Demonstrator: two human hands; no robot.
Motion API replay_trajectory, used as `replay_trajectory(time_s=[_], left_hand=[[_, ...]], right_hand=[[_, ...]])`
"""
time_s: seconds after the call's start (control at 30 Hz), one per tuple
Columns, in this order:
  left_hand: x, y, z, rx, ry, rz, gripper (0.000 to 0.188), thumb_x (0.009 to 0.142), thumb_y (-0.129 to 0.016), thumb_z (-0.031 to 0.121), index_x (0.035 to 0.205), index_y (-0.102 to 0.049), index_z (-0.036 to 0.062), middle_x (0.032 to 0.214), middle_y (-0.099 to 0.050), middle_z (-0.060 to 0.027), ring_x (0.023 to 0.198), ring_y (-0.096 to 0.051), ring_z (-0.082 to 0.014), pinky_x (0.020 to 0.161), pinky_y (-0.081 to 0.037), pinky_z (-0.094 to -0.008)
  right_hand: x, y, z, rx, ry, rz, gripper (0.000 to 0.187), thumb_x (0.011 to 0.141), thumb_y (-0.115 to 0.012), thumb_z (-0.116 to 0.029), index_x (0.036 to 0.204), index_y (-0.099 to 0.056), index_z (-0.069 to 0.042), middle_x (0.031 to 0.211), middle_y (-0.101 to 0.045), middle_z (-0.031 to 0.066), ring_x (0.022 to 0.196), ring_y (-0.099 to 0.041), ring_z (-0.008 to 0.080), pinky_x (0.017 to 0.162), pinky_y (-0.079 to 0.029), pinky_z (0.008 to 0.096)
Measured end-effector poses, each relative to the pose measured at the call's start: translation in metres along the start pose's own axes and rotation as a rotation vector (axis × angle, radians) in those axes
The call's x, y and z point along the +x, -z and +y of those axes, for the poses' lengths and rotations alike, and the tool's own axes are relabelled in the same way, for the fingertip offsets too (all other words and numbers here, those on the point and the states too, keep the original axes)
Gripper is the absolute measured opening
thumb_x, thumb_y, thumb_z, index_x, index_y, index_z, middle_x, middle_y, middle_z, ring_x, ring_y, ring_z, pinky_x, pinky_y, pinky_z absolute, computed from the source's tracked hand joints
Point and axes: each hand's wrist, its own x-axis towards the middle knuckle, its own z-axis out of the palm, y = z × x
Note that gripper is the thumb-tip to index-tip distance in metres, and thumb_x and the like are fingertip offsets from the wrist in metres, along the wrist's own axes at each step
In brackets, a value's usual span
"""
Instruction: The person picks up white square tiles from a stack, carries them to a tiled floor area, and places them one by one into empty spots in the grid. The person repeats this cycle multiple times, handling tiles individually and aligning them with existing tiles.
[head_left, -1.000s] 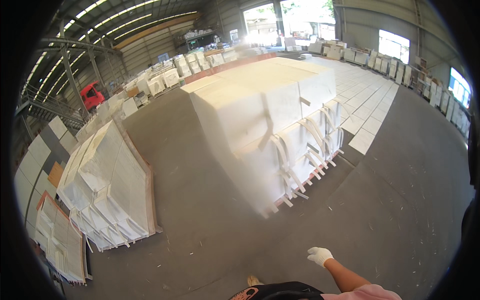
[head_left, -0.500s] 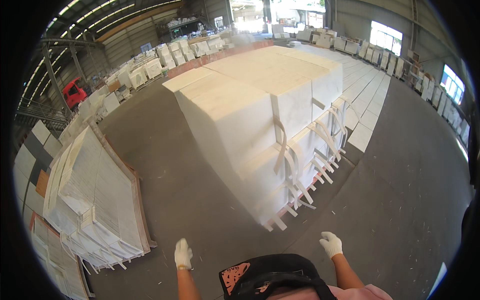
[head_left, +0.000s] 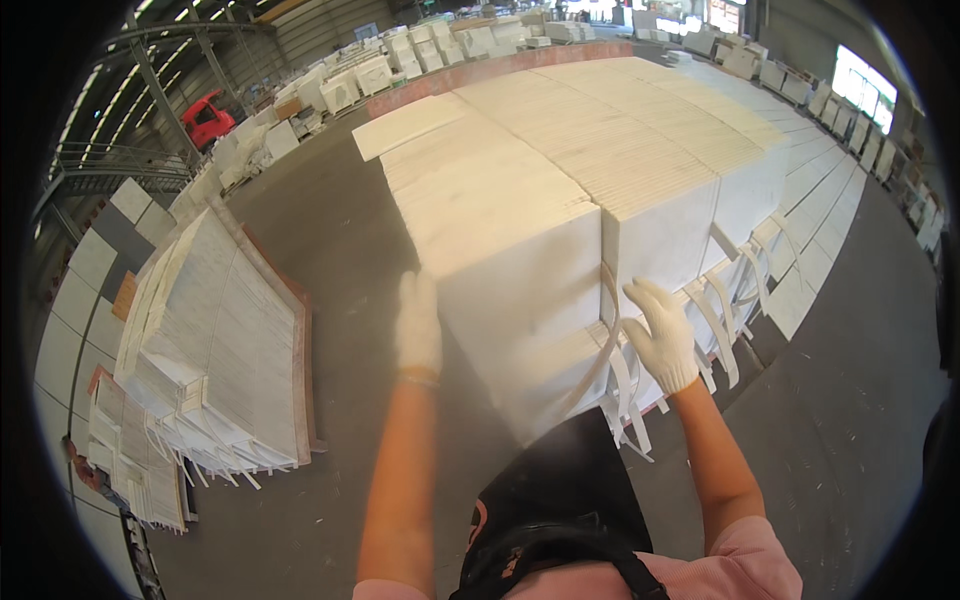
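Note:
A big block of stacked pale stone slabs [head_left: 520, 265] stands in front of me, its upper face showing many thin edges side by side. My left hand [head_left: 418, 325], in a white knit glove, is beside the block's near left corner with its fingers stretched out; whether it touches the stone I cannot tell. My right hand [head_left: 662, 338], gloved too, is in front of the block's near face with thumb and fingers apart and nothing held. Next to it hangs a loose white strap [head_left: 609, 325]. More strap ends [head_left: 722, 330] dangle along the lower layer. A loose slab [head_left: 418, 127] lies on the far left top.
To the left, another strapped slab stack [head_left: 225, 340] leans on a wooden frame [head_left: 303, 380]. Grey floor [head_left: 350, 220] runs between the stacks. Flat slabs [head_left: 815, 200] lie right of the block. A red vehicle cab [head_left: 208, 120] and rows of stone [head_left: 430, 50] stand farther back.
I have come closer to the block, which fills more of the view. Both hands have risen from low beside my body to the block's near side, and their fingers have spread or straightened.

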Motion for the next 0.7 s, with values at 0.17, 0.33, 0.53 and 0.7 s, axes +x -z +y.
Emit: replay_trajectory(time_s=[0.17,0.33,0.53,0.7], left_hand=[[-0.007,-0.023,0.013,0.014,0.041,0.05,0.073,0.105,-0.044,0.052,0.155,-0.037,0.0003,0.16,-0.038,-0.0157,0.148,-0.034,-0.0276,0.121,-0.025,-0.0368],[-0.01,-0.031,0.023,-0.244,0.152,0.1,0.074,0.1,-0.052,0.053,0.157,-0.039,0.0079,0.158,-0.042,-0.0076,0.144,-0.037,-0.0233,0.118,-0.029,-0.0387],[-0.009,-0.032,0.024,-0.291,0.17,0.134,0.073,0.099,-0.053,0.051,0.157,-0.039,0.01,0.156,-0.044,-0.0064,0.141,-0.04,-0.022,0.114,-0.033,-0.0396],[-0.029,-0.03,0.02,-0.364,0.087,0.009,0.068,0.102,-0.051,0.048,0.156,-0.039,0.0083,0.155,-0.044,-0.0064,0.14,-0.041,-0.0212,0.114,-0.033,-0.0355]], right_hand=[[0.098,-0.023,0.016,-0.065,0.279,-0.06,0.05,0.074,-0.071,-0.003,0.124,-0.064,-0.004,0.132,-0.061,0.0186,0.121,-0.058,0.0396,0.099,-0.049,0.046],[0.132,-0.05,0.015,-0.152,0.377,0.026,0.046,0.072,-0.066,0.0,0.118,-0.065,-0.005,0.123,-0.063,0.0151,0.116,-0.059,0.0377,0.096,-0.048,0.0469],[0.135,-0.062,0.018,-0.156,0.376,0.037,0.036,0.075,-0.064,-0.002,0.11,-0.066,-0.008,0.109,-0.065,0.01,0.108,-0.06,0.0347,0.09,-0.048,0.0454],[0.13,-0.053,0.032,-0.11,0.434,0.086,0.035,0.071,-0.069,-0.002,0.106,-0.069,-0.009,0.105,-0.068,0.0094,0.103,-0.063,0.0336,0.086,-0.05,0.0462]])
